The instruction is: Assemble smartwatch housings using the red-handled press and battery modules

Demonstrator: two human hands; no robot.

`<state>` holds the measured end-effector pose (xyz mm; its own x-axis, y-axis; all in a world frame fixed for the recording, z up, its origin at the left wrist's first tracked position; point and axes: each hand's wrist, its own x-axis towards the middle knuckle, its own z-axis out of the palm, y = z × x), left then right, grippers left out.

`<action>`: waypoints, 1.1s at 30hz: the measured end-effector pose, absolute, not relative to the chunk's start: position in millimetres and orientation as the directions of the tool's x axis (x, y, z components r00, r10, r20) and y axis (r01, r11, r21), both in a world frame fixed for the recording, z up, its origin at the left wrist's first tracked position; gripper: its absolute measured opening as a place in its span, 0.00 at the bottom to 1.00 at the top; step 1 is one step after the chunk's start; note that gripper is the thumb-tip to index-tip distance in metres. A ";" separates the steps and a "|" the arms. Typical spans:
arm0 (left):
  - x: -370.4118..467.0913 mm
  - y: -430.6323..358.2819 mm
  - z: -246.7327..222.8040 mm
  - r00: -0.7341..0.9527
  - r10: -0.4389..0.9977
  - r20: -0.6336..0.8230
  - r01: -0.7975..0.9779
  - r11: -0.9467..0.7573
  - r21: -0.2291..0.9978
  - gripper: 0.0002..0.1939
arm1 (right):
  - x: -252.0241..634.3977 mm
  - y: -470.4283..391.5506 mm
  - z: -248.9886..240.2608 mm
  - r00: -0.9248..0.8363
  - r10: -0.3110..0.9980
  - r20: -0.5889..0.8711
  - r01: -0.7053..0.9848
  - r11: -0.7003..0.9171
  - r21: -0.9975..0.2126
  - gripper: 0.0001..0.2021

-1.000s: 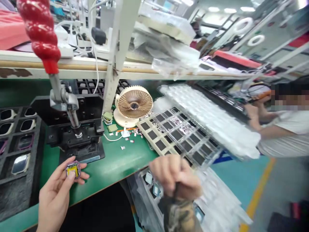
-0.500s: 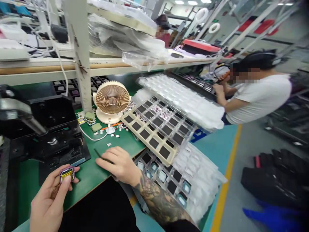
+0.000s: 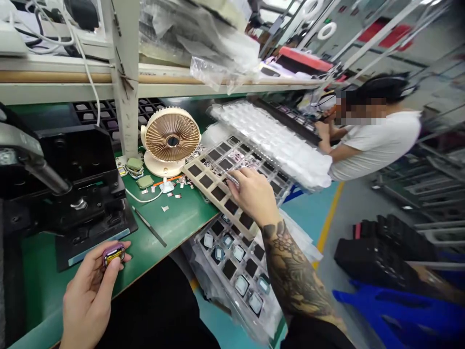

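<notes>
My left hand (image 3: 90, 291) holds a small purple-rimmed device (image 3: 114, 253) with a yellow part inside, between thumb and fingers, near the black fixture. Over the beige compartment tray (image 3: 214, 191), my right hand (image 3: 252, 191) has its fingers closed on a thin, silvery piece (image 3: 233, 181) that I cannot make out. Dark tweezers (image 3: 149, 226) lie on the green mat (image 3: 181, 218) between my hands.
A black press-like fixture (image 3: 80, 203) stands at left. Beside the shelf post is a beige fan (image 3: 172, 140), with small parts scattered before it. Clear trays with white pieces (image 3: 269, 140) lie behind; another tray (image 3: 236, 266) sits lower right. A person (image 3: 370, 131) works beyond.
The tweezers have been let go and now lie on the mat. My right hand has moved up and right to the trays. The view has shifted slightly; my left hand still holds the device.
</notes>
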<state>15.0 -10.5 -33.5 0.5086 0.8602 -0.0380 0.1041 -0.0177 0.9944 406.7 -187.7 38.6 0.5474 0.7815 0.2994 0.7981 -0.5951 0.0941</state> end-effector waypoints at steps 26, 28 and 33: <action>20.8 -15.2 -29.1 0.505 0.855 -0.120 0.108 0.075 0.991 0.24 | 445.8 -190.1 44.5 0.602 0.729 0.325 0.777 -0.628 -0.031 0.16; 19.4 -13.5 -31.1 0.521 0.846 -0.115 0.102 0.072 0.992 0.25 | 475.3 -177.1 48.2 0.588 0.780 0.217 0.805 -0.589 -0.063 0.16; 17.0 -12.4 -35.7 0.517 0.848 -0.117 0.101 0.075 0.992 0.25 | 522.1 -152.8 49.0 0.526 0.849 0.038 0.842 -0.515 -0.158 0.14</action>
<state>17.0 -12.4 -35.7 0.5167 0.8481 -0.1172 0.1013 0.0753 0.9920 522.1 -152.8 49.0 0.5264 0.8494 0.0378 0.8424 -0.5150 -0.1584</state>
